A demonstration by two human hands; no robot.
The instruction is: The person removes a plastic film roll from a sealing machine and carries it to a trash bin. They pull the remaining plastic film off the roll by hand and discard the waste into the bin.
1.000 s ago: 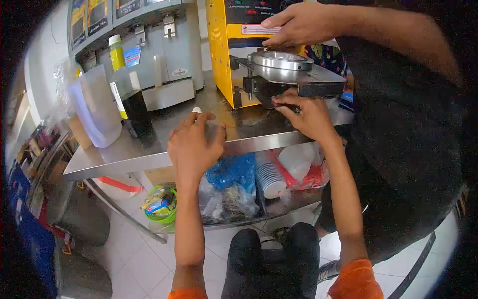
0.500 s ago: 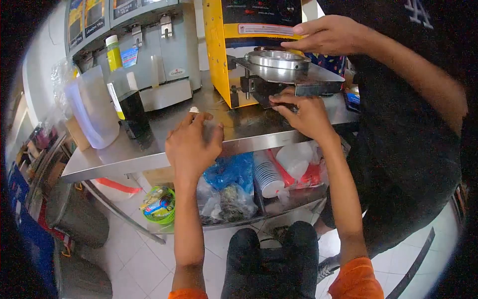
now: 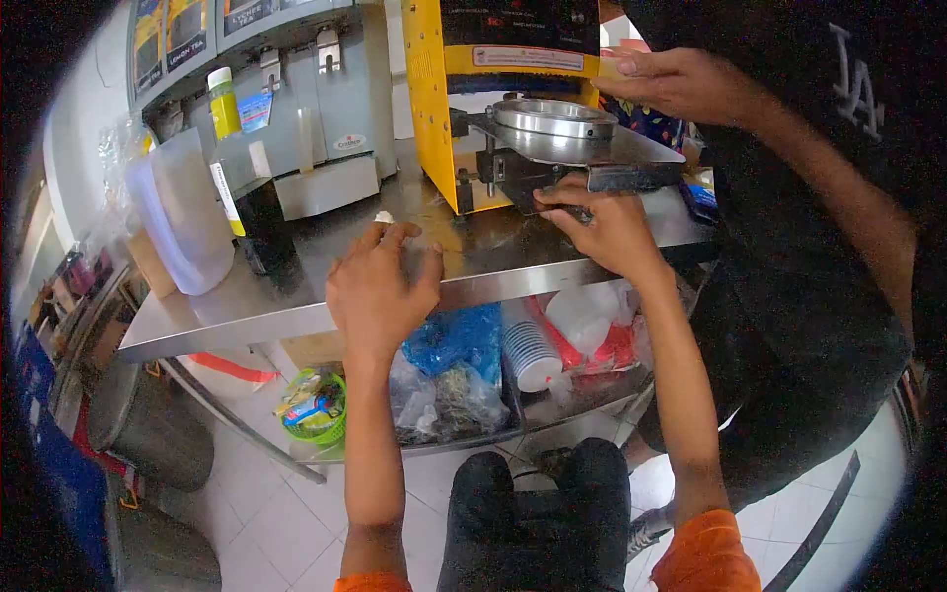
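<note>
My left hand [image 3: 380, 286] rests near the front edge of the steel counter [image 3: 493, 264], fingers apart, with a small white piece [image 3: 384, 216] at its fingertips. Under the metal tray [image 3: 567, 146] of the yellow machine [image 3: 426, 109], my right hand [image 3: 607, 227] has its fingers pressed together on a dark part; what exactly they grip is hidden. A round metal ring [image 3: 552, 118] sits on the tray.
A co-worker's hand [image 3: 681, 81] is beside the machine at the right. At the left are a grey drink dispenser [image 3: 340, 118], a dark bottle [image 3: 258, 212] and a clear pitcher [image 3: 182, 217]. Stacked cups [image 3: 531, 355] and plastic bags lie below.
The co-worker's hand has shifted slightly right and down, turning beside the machine, and their torso has moved. My hands have stayed nearly where they were.
</note>
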